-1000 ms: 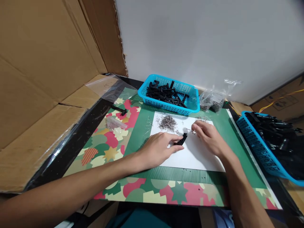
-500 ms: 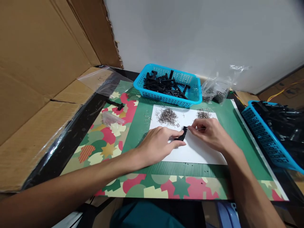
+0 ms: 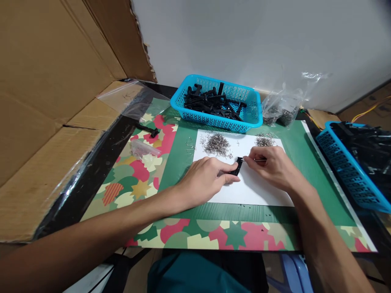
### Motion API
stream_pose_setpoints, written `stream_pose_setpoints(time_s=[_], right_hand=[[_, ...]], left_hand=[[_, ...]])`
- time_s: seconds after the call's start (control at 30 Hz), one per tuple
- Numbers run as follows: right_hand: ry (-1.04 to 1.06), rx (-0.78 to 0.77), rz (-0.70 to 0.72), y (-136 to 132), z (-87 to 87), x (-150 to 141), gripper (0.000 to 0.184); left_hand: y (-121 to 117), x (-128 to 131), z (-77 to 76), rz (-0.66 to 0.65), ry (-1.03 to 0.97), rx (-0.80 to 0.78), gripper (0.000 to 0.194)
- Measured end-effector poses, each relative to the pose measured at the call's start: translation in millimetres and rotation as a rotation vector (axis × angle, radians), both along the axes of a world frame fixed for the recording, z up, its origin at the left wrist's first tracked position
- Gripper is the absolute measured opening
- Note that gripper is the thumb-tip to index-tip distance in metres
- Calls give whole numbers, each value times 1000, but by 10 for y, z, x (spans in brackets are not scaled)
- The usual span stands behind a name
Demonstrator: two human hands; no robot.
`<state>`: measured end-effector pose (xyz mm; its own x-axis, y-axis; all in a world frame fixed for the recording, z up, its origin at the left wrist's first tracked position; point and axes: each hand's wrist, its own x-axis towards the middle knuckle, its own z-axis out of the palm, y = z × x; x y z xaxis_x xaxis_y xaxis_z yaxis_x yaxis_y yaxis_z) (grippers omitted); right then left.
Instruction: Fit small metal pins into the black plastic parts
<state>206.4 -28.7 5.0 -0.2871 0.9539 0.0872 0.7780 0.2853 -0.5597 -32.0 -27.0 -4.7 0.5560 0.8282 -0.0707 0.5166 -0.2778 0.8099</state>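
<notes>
My left hand (image 3: 207, 181) is closed on a small black plastic part (image 3: 238, 166), pinching it between thumb and fingers over the white paper (image 3: 250, 195). My right hand (image 3: 269, 165) meets the part's upper right end with its fingertips pressed together. A thin metal rod (image 3: 260, 160) is held in that hand, its shaft lying back under the fingers. Anything tiny at the fingertips is too small to make out. Beyond the hands lie a larger pile of small metal screws (image 3: 217, 145) and a smaller metal pile (image 3: 265, 140).
A blue basket (image 3: 256, 118) of black parts stands at the back, beside clear bags (image 3: 287, 110) of small metal pieces. Another blue basket (image 3: 342, 162) is at right. A single black part (image 3: 149, 130) and a small plastic bag (image 3: 143, 148) lie left. Cardboard (image 3: 45, 171) borders the left.
My right hand has moved left to the black part, and the rod that pointed left from its fingers now lies back toward the palm. My left hand still holds the part.
</notes>
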Motion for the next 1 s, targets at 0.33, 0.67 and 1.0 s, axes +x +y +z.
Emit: stream_pose_setpoints(time_s=[0.33, 0.67, 1.0], right_hand=[[63, -7, 3, 15, -52, 40, 29], [74, -13, 13, -1, -61, 41, 23], [9, 39, 9, -7, -58, 25, 25]], left_hand=[[-5, 2, 16, -9, -5, -41, 41], [-8, 0, -18, -30, -5, 13, 39], [4, 1, 26, -77, -6, 32, 34]])
